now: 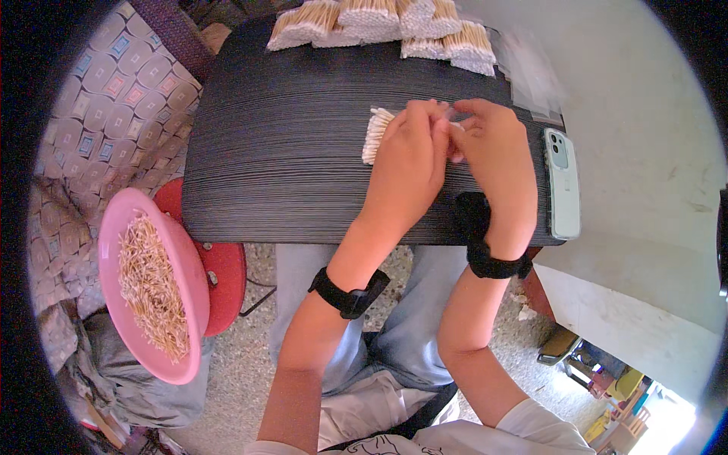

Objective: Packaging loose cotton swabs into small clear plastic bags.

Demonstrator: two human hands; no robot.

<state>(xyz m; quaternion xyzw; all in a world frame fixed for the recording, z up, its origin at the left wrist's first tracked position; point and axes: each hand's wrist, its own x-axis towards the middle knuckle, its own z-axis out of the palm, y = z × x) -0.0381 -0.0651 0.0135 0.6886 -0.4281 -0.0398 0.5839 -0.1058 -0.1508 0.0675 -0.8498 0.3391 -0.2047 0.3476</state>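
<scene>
A bundle of cotton swabs (374, 137) lies on the dark table, its white tips showing past my left hand. My left hand (409, 159) is closed over the bundle, covering most of it. Close beside it, my right hand (494, 144) has its fingers bent and pinched at the bundle's other end. A bit of clear plastic (455, 115), seemingly the bag around the swabs, shows between the fingertips of both hands. How far the plastic reaches around the swabs is hidden by my fingers.
Several packed bundles of cotton swabs (371, 23) are piled along the table's far edge. Clear plastic bags (531, 72) lie at the far right corner, with a pale green phone (562, 182) below them. At left, a pink basin (199, 280) of loose swabs rests on a red stool (227, 292).
</scene>
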